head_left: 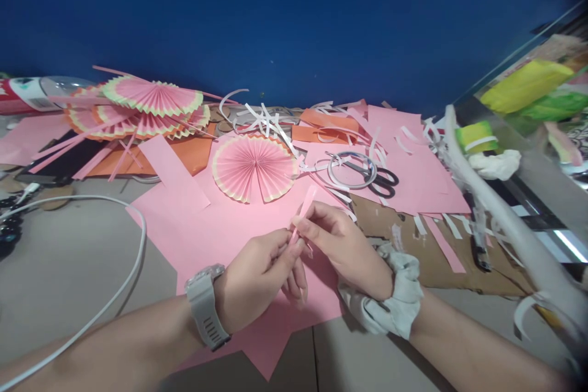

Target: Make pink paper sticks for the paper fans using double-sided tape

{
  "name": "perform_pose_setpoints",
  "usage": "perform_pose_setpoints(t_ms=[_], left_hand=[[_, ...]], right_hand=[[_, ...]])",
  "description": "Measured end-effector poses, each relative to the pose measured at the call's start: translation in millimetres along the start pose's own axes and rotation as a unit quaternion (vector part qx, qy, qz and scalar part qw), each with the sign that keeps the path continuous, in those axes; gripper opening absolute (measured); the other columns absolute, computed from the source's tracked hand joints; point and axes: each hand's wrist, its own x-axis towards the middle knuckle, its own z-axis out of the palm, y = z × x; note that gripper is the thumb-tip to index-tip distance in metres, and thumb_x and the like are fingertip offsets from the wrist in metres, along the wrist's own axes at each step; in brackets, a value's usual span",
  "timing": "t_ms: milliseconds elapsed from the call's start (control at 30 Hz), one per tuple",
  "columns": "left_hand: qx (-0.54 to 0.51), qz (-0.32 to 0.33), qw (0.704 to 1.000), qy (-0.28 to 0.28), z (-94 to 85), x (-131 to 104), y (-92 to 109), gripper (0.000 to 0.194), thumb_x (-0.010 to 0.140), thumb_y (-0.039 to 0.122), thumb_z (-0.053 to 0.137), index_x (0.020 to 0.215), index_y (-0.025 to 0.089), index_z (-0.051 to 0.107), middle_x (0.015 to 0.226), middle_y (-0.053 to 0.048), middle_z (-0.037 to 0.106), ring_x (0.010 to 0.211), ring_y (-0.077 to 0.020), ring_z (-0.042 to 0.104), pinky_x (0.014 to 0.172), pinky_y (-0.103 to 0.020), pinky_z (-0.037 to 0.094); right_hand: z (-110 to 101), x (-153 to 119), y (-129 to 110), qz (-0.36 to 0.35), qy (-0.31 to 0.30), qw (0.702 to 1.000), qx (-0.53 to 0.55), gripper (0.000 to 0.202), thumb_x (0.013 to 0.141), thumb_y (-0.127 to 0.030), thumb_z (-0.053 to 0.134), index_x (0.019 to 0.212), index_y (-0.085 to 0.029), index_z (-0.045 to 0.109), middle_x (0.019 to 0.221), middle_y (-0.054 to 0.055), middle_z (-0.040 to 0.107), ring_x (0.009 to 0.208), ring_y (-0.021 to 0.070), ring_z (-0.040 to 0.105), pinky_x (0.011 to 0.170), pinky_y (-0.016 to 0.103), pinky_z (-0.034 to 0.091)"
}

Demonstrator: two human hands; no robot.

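Between both hands is a narrow folded pink paper strip (pixel 309 199), pointing up and away. My left hand (pixel 264 275), with a grey watch at the wrist, pinches its lower part. My right hand (pixel 342 245), a pale scrunchie round its wrist, grips the strip just above with thumb and fingers. Below them lie large pink sheets (pixel 197 239). A pleated pink paper fan (pixel 255 168) with a yellowish edge rests flat beyond the hands, a wedge-shaped gap at its near side. A pink paper rectangle (pixel 172 171) lies left of it.
Further pleated fans (pixel 154 97) are stacked at the back left beside a bottle (pixel 41 93). Black-handled scissors (pixel 383 182) and a tape roll (pixel 351 170) lie on pink paper at right. A white cable (pixel 142 239) curves at left; a pale bar (pixel 509 214) crosses the right side.
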Motion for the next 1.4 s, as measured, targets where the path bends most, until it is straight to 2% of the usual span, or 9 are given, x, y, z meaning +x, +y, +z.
perform_pose_setpoints(t_ms=[67,233,433,500,633,767,967,1267,1400], left_hand=[[0.002,-0.004,1.0,-0.001,0.1,0,0,0.031,0.094,0.041,0.034,0.081,0.016,0.048,0.053,0.002,0.058,0.045,-0.0093,0.058,0.049,-0.02,0.047],[0.021,-0.027,0.999,-0.006,0.2,-3,-2,0.033,0.093,0.044,0.034,0.082,0.017,0.05,0.053,0.002,0.059,0.045,-0.0101,0.057,0.048,-0.02,0.045],[0.022,-0.039,0.999,-0.009,0.8,-2,-2,0.037,0.093,0.044,0.032,0.085,0.015,0.053,0.052,0.0,0.059,0.044,-0.0109,0.057,0.046,-0.02,0.043],[0.009,-0.037,0.999,-0.009,1.0,-1,-1,0.035,0.093,0.044,0.034,0.083,0.015,0.051,0.053,0.0,0.06,0.045,-0.0111,0.057,0.048,-0.021,0.044],[-0.027,-0.013,0.999,0.013,1.2,0,1,0.028,0.092,0.042,0.039,0.082,0.017,0.044,0.055,0.001,0.059,0.047,-0.011,0.059,0.05,-0.022,0.047],[-0.029,-0.009,0.999,0.023,1.2,-1,1,0.03,0.094,0.04,0.034,0.079,0.017,0.045,0.056,0.001,0.06,0.047,-0.0104,0.059,0.049,-0.021,0.048],[-0.037,-0.016,0.999,0.01,0.8,0,1,0.03,0.094,0.04,0.033,0.091,0.015,0.051,0.055,0.002,0.058,0.045,-0.01,0.058,0.048,-0.02,0.047],[-0.069,-0.044,0.996,-0.026,-2.8,2,2,0.03,0.094,0.039,0.035,0.087,0.015,0.052,0.056,0.0,0.06,0.047,-0.0112,0.06,0.049,-0.021,0.046],[-0.074,-0.046,0.996,-0.023,-2.8,4,3,0.031,0.094,0.039,0.034,0.087,0.015,0.052,0.055,-0.001,0.061,0.048,-0.0124,0.061,0.049,-0.022,0.046]], right_hand=[[-1,0,1,0.005,0.004,1.0,0.004,0.02,0.084,-0.031,0.057,0.072,-0.017,0.049,0.063,-0.004,0.049,0.054,0.0078,0.047,0.055,0.023,0.04],[-4,2,2,0.017,0.059,0.998,-0.013,0.026,0.083,-0.039,0.056,0.071,-0.018,0.049,0.064,-0.003,0.047,0.057,0.0092,0.044,0.056,0.025,0.038],[-6,2,-2,-0.009,0.108,0.994,-0.009,0.022,0.081,-0.036,0.06,0.071,-0.019,0.051,0.064,-0.005,0.042,0.056,0.0081,0.038,0.056,0.023,0.035],[-5,2,-3,-0.009,0.103,0.994,-0.016,0.023,0.082,-0.035,0.059,0.069,-0.019,0.049,0.063,-0.005,0.043,0.056,0.0082,0.038,0.056,0.022,0.035],[2,1,-4,-0.01,0.051,0.998,-0.041,0.023,0.084,-0.032,0.056,0.068,-0.018,0.048,0.065,-0.004,0.048,0.06,0.0095,0.044,0.06,0.023,0.037],[6,1,-5,0.0,0.028,0.997,-0.069,0.023,0.086,-0.031,0.054,0.068,-0.018,0.048,0.062,-0.004,0.048,0.058,0.009,0.043,0.059,0.023,0.036],[4,1,-5,0.002,0.063,0.996,-0.067,0.024,0.088,-0.033,0.051,0.069,-0.019,0.048,0.062,-0.004,0.048,0.055,0.0087,0.044,0.058,0.024,0.038],[0,2,-3,-0.014,0.109,0.989,-0.095,0.023,0.088,-0.036,0.051,0.073,-0.019,0.054,0.066,-0.002,0.051,0.059,0.0097,0.047,0.056,0.024,0.039],[4,0,-4,0.002,0.07,0.994,-0.085,0.024,0.089,-0.037,0.048,0.073,-0.019,0.05,0.062,-0.004,0.049,0.053,0.0086,0.044,0.053,0.023,0.038]])
